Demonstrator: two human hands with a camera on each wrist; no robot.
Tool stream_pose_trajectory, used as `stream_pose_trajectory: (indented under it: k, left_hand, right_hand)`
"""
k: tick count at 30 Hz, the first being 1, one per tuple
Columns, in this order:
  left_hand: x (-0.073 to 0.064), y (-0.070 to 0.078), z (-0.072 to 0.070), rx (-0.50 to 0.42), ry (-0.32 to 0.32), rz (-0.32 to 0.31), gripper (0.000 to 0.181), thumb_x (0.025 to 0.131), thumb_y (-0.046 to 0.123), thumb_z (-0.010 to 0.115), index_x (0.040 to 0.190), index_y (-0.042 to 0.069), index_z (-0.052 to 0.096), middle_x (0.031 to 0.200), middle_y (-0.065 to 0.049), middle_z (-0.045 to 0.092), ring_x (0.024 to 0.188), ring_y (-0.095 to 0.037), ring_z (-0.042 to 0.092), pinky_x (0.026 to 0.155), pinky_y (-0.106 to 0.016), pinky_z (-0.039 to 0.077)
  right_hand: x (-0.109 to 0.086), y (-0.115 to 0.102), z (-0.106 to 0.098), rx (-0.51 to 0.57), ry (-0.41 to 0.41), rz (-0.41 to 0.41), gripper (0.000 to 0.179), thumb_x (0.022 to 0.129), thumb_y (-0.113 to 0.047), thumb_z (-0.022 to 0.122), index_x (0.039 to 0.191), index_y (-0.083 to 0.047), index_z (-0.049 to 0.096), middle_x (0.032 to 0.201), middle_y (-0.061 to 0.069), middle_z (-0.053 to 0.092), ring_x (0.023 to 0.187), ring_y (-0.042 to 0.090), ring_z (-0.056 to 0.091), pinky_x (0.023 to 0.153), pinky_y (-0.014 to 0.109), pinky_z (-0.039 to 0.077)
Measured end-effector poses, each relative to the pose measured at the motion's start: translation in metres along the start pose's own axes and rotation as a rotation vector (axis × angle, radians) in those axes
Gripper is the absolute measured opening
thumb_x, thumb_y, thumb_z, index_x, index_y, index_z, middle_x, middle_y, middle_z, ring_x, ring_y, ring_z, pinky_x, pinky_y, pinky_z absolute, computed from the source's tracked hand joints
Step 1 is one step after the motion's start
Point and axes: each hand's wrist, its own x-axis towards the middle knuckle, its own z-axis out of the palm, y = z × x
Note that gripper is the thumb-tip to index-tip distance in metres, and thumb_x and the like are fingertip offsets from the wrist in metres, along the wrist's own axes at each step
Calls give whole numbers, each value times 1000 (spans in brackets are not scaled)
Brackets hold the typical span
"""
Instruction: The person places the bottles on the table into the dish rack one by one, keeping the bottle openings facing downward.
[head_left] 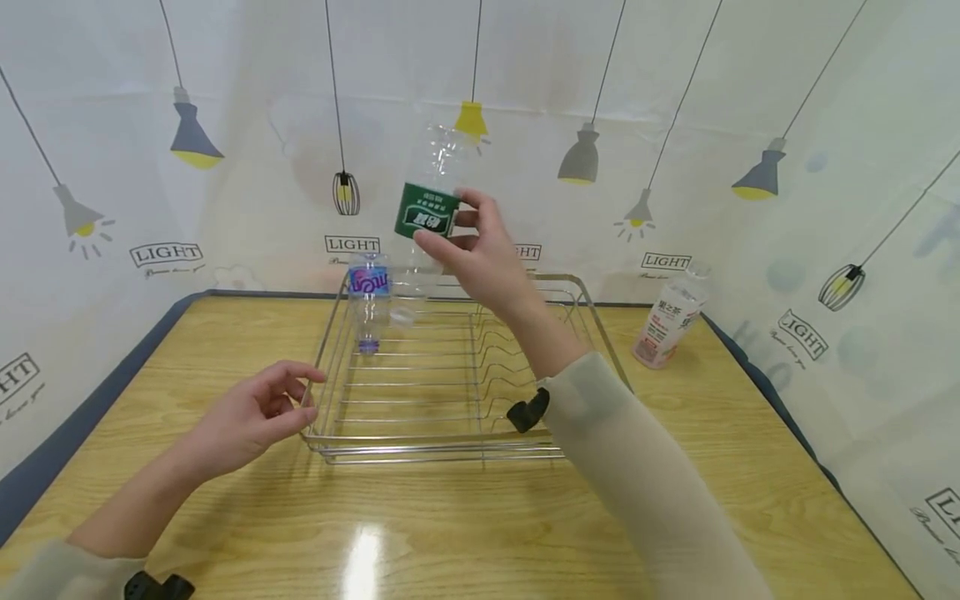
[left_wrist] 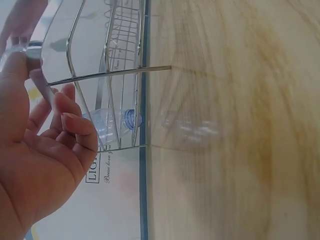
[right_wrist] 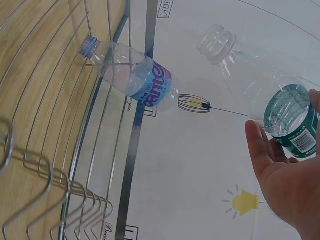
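In the head view my right hand (head_left: 487,250) grips a clear plastic bottle (head_left: 437,162) round its green label, with the uncapped neck pointing down over the back left of a wire dish rack (head_left: 472,437). The right wrist view shows the bottle's open mouth and my fingers (right_wrist: 260,145) at the label. My left hand (head_left: 251,417) holds the left rim of the rack between thumb and curled fingers. A second clear bottle (head_left: 370,304) with a blue and purple label stands upside down inside the rack's back left corner, its purple cap (right_wrist: 89,46) at the bottom.
A bottle with a white label (head_left: 667,321) stands on the wooden table (head_left: 450,525) at the back right, beyond the rack. Wavy wire dividers (head_left: 498,367) run along the rack's right part. A cloth printed with lamps (head_left: 262,125) hangs behind and at both sides.
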Motion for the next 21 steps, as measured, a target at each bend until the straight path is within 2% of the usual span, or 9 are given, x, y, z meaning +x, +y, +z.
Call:
stream_pose_trajectory:
  k: [3, 11, 16, 21]
  left_hand:
    - [1, -2, 3, -23, 5, 22, 38, 106, 7, 71, 142, 4, 60, 100, -7, 63, 71, -12, 58, 59, -28, 49]
    - [1, -3, 4, -38, 8, 1, 39, 106, 6, 71, 142, 4, 58, 101, -8, 63, 74, -12, 60, 61, -28, 51]
    - [1, -2, 5, -44, 12, -2, 39, 105, 5, 71, 142, 3, 58, 100, -7, 63, 73, -11, 60, 61, -28, 50]
    - [1, -2, 5, -49, 11, -12, 39, 105, 6, 71, 142, 4, 58, 101, -8, 63, 74, -12, 60, 61, -28, 51]
  right_hand:
    - [8, 7, 6, 18, 18, 7, 82, 102, -30, 80, 166, -19, 31, 142, 11, 55, 121, 26, 69, 100, 42, 64]
    - [26, 29, 19, 45, 86, 53, 86, 99, -35, 83, 167, -21, 32, 146, 10, 55, 122, 25, 67, 100, 41, 63]
    - [30, 41, 25, 36, 101, 76, 85, 100, -36, 83, 167, -23, 33, 145, 9, 56, 123, 25, 66, 104, 45, 61]
    - [31, 46, 27, 21, 113, 85, 84, 100, -36, 82, 167, -24, 34, 147, 9, 56, 124, 25, 65, 102, 41, 61]
